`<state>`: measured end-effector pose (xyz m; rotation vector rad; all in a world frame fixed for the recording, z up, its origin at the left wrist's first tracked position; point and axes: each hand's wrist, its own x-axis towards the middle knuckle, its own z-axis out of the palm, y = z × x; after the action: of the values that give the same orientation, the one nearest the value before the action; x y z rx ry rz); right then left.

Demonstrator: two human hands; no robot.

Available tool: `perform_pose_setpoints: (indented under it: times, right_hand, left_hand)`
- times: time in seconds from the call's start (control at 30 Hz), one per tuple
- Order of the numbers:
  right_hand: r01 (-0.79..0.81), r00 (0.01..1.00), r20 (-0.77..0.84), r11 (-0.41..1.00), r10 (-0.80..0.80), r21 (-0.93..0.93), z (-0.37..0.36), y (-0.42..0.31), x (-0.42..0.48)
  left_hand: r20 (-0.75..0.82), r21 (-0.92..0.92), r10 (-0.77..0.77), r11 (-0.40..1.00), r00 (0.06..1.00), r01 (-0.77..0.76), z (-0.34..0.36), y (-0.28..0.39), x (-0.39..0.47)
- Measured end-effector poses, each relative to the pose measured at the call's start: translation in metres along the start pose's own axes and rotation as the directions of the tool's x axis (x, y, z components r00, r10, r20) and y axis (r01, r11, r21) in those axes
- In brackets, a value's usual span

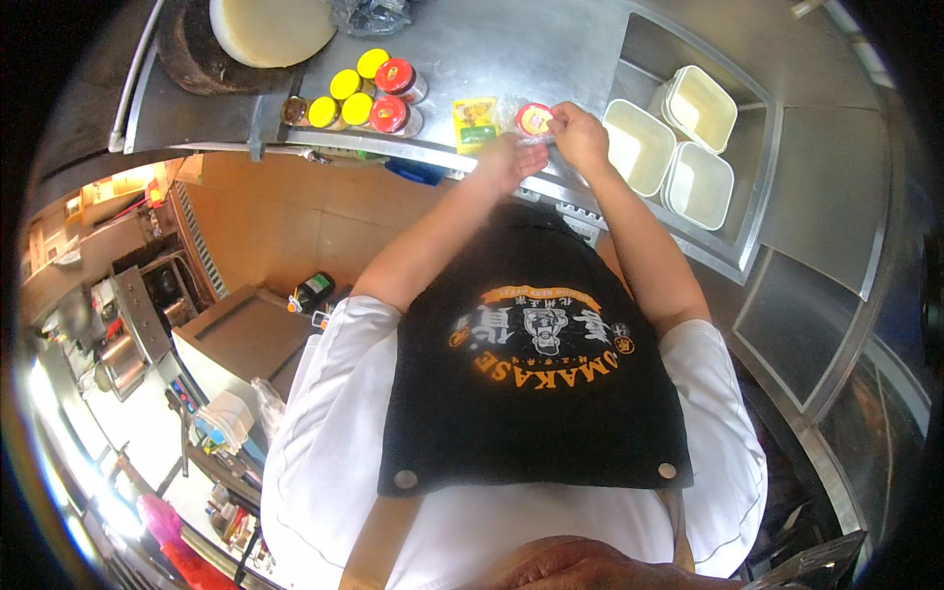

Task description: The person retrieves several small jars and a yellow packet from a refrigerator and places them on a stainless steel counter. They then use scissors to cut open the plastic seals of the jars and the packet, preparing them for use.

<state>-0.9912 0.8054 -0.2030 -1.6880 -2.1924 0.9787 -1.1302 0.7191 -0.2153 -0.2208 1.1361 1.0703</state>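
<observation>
Close to the front edge of the steel counter (557, 44), a round red-rimmed lid or container (534, 119) sits in clear plastic wrap. My right hand (581, 136) has its fingertips at the right side of it. My left hand (512, 161) is just below, palm partly turned up with fingers apart, holding nothing that I can see. Left of the hands lies a yellow and green packet (476, 122). Farther left stand two red-lidded jars (394, 75), several yellow-lidded jars (346, 85) and a small dark jar (295, 111).
Right of my hands, a steel sink basin (634, 55) holds white plastic tubs (639, 147). At the back left, a thick round pale cutting board (273, 33) stands near a crumpled plastic bag (372, 16). The counter's metal front edge (435, 158) runs before me.
</observation>
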Motion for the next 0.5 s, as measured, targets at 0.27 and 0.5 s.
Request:
perform_pose_setpoints:
  times: [0.27, 0.5]
  right_hand:
    - [-0.024, 1.000, -0.007, 0.998, 0.024, 0.061, 0.004, 0.003, 0.018]
    - [-0.065, 0.998, 0.007, 0.989, 0.067, -0.133, -0.005, -0.019, 0.018]
  left_hand:
    - [0.047, 0.024, 0.007, 1.000, 0.999, -0.009, -0.007, 0.000, 0.002]
    - [0.046, 0.054, -0.016, 0.998, 0.999, 0.013, -0.008, -0.005, -0.002]
